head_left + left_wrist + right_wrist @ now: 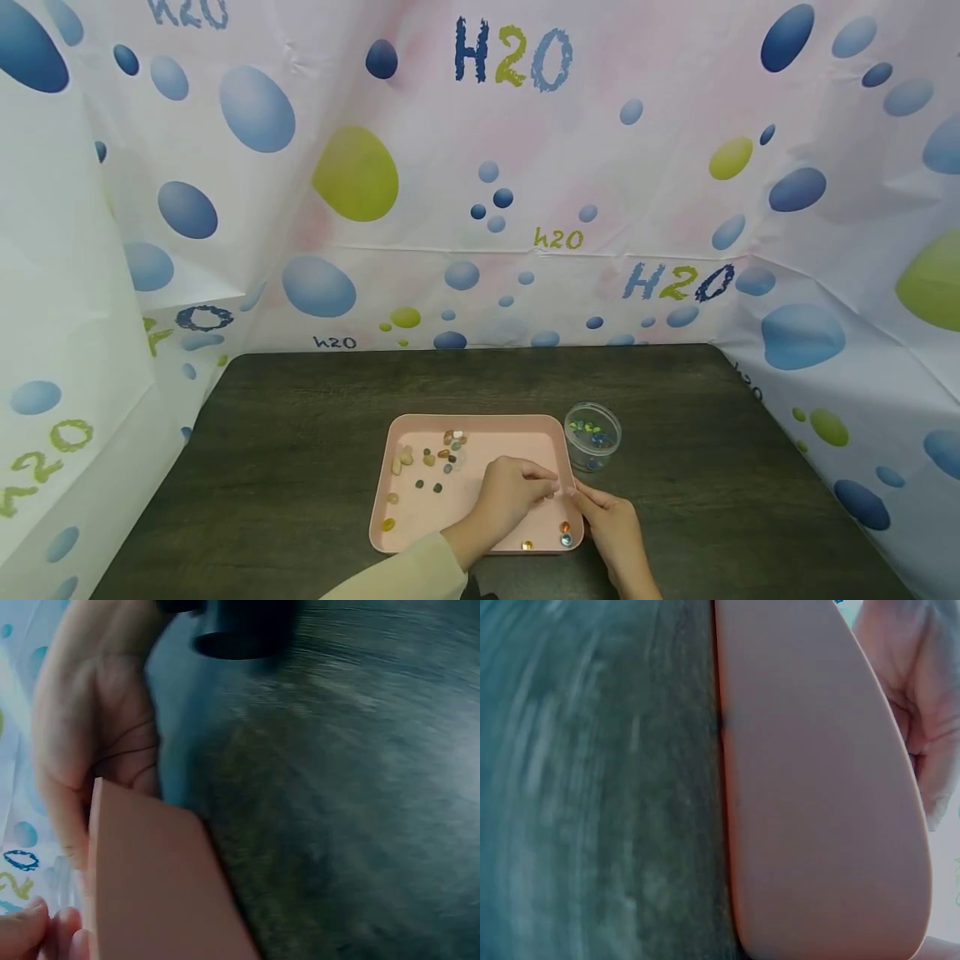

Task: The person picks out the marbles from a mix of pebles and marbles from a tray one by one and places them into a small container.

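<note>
In the head view, my left hand [504, 496] reaches over the pink tray [472, 422], its bent fingers low near the right side. Something small and pale seems to be at its fingertips, too small to tell. My right hand [617, 533] is at the tray's right rim, its fingertips close to those of my left hand. Whether it holds anything is hidden. Small polished stones [429, 459] lie scattered in the tray's left half. An orange glass gem [565, 527], a blue glass gem [566, 540] and an amber gem [527, 546] lie near the front right corner.
A clear round tub [592, 458] with green and blue pieces stands just beyond the tray's right rear corner. The dark wooden table [315, 433] extends around the tray. A printed sheet [420, 275] hangs behind and at both sides.
</note>
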`<state>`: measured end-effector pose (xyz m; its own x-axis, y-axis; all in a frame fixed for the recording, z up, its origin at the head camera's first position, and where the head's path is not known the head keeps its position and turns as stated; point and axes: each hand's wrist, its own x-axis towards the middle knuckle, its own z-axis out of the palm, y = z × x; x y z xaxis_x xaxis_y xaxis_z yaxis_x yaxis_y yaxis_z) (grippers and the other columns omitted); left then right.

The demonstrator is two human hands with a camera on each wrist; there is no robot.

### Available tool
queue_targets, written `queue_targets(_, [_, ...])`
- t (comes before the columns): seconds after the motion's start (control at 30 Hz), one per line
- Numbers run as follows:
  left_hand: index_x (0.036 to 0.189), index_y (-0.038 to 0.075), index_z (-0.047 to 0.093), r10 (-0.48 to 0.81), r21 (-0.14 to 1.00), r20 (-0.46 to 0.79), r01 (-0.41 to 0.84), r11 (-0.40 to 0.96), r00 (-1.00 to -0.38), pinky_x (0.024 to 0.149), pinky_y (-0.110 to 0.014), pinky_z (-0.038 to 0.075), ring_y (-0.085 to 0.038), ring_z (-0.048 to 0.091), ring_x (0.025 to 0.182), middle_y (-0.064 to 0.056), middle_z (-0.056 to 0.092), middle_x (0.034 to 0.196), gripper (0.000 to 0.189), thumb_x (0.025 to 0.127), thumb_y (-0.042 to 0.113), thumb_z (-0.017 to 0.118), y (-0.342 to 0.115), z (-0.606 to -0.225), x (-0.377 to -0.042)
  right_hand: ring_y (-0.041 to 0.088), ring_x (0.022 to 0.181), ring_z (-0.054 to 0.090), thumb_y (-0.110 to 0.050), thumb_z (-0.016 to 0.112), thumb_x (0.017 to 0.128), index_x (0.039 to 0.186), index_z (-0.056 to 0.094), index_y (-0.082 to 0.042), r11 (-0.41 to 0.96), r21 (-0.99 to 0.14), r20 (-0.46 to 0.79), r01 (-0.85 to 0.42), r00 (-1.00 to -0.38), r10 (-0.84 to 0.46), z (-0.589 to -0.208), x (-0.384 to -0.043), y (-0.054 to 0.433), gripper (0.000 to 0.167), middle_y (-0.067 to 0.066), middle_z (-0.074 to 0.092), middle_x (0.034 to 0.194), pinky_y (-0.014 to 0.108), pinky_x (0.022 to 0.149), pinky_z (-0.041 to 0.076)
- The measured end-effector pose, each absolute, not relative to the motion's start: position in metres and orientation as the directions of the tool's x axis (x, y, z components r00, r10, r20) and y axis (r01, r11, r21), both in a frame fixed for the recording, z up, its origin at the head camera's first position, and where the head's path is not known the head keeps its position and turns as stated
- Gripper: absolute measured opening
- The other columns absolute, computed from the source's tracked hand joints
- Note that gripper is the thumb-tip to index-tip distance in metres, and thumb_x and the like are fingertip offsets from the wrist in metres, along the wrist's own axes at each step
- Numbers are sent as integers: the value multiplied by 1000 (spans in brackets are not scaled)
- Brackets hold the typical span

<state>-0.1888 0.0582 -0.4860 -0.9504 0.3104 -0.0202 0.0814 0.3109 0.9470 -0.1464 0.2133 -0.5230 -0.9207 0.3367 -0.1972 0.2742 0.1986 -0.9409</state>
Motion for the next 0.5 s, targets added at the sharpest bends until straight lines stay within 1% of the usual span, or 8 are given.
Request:
queue_targets(0.17, [80, 1, 80, 379, 938, -45, 91, 334, -924, 51, -12, 43, 0, 56, 56, -8, 75, 69, 4, 80, 5, 80, 57, -493, -183, 19, 92, 72, -27, 70, 93, 120, 67, 3, 202, -939, -202, 279, -921, 332, -522, -147, 213, 41, 25, 69, 117, 28, 68, 60])
queue_targets(0.23, [79, 1, 79, 406, 931, -51, 104, 350, -912, 53, -14, 44, 0, 56, 59, -8, 75, 70, 3, 78, 4, 81, 57, -497, -182, 19, 93, 72, -28, 71, 93, 120, 68, 3, 208, -937, -203, 282, -921, 334, -521, -147, 214, 41, 25, 68, 117, 28, 68, 60])
queue_targets(0.33, [80, 2, 79, 447, 918, -53, 132, 374, -893, 57, -17, 48, 1, 59, 65, -8, 77, 74, 5, 76, 1, 81, 57, -501, -181, 21, 97, 71, -28, 71, 92, 119, 69, 2, 219, -934, -199, 282, -920, 338, -519, -146, 214, 40, 24, 68, 118, 29, 69, 60])
queue_targets(0.4, [80, 4, 80, 465, 901, -38, 171, 399, -885, 62, -17, 50, 1, 62, 71, -6, 78, 77, 7, 75, 1, 81, 59, -504, -179, 26, 103, 70, -29, 71, 92, 119, 70, 0, 243, -927, -192, 284, -920, 342, -518, -145, 214, 40, 23, 68, 119, 34, 74, 60])
queue_targets(0.5, [79, 5, 80, 480, 883, -30, 202, 424, -877, 64, -16, 51, 2, 64, 71, -3, 77, 76, 7, 73, 3, 83, 62, -507, -178, 34, 113, 66, -32, 72, 91, 117, 72, -3, 275, -917, -185, 290, -918, 351, -517, -144, 214, 39, 21, 68, 120, 43, 86, 58])
